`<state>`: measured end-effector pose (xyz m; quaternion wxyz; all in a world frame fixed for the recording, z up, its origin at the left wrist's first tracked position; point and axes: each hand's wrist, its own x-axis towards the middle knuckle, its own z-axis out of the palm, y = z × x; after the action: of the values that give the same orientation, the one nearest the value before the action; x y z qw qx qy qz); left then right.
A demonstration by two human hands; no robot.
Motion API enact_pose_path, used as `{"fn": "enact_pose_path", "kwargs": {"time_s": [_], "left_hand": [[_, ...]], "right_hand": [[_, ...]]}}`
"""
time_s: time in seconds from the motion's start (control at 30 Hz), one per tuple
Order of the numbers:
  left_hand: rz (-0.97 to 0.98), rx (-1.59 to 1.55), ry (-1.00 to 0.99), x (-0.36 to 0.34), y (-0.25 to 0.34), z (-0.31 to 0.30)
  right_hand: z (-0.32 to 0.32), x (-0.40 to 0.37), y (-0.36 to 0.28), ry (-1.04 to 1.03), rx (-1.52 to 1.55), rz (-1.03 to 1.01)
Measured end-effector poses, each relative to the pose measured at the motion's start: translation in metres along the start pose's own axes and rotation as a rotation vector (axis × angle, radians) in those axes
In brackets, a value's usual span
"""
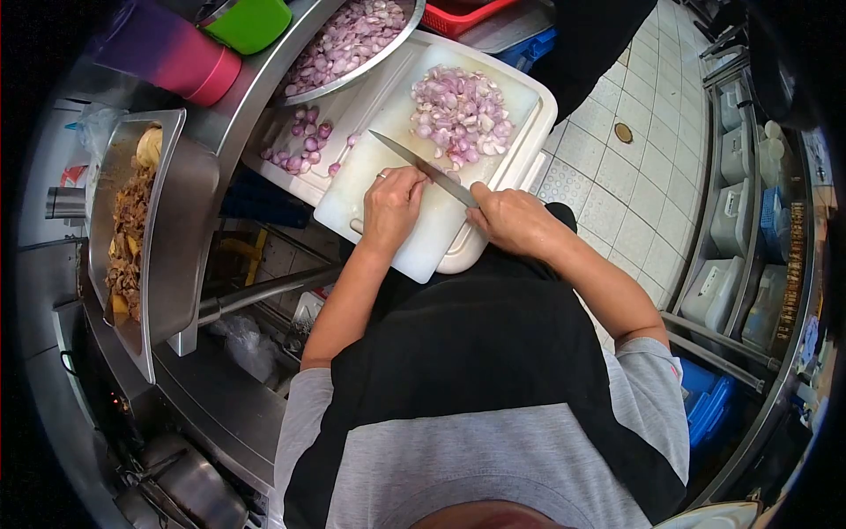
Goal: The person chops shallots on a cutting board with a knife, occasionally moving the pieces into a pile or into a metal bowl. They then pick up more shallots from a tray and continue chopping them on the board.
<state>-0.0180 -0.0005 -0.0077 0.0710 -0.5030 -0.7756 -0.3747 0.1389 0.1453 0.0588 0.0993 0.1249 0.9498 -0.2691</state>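
A long-bladed kitchen knife [426, 166] lies across the white cutting board [363, 188], its tip pointing to the upper left. My right hand [514, 219] is wrapped round its handle at the board's right edge. Curled fingers of my left hand [394, 206], one wearing a ring, press down on the board close beside the blade. Whatever those fingers hold is hidden under them. Beyond the blade lies a heap of sliced shallots [462, 113]. Whole peeled shallots [302, 145] sit in the pale tray to the left of the board.
A large metal bowl [411, 26] of sliced shallots stands at the back left. Left of me is a deep steel pan [181, 185] of cooked brown food. Pink and green containers [216, 81] rest on the steel counter. Another person's dark-clothed leg [592, 53] is at the far side.
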Motion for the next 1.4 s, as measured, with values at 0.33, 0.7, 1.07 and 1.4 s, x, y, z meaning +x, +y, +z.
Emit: {"fn": "enact_pose_path", "kwargs": {"time_s": [0.33, 0.7, 1.07, 1.4], "left_hand": [[0.015, 0.011, -0.002, -0.001, 0.001, -0.001], [-0.181, 0.166, -0.098, 0.047, -0.076, -0.055], [-0.075, 0.135, -0.382, 0.068, -0.115, -0.062], [-0.410, -0.292, -0.448, 0.024, -0.021, -0.049]], "right_hand": [[0.021, 0.022, -0.003, 0.078, 0.004, 0.009], [-0.018, -0.008, 0.011, 0.024, -0.015, 0.006], [-0.005, 0.016, 0.044, 0.034, 0.028, -0.039], [-0.007, -0.004, 0.037, -0.045, 0.032, -0.029]]}}
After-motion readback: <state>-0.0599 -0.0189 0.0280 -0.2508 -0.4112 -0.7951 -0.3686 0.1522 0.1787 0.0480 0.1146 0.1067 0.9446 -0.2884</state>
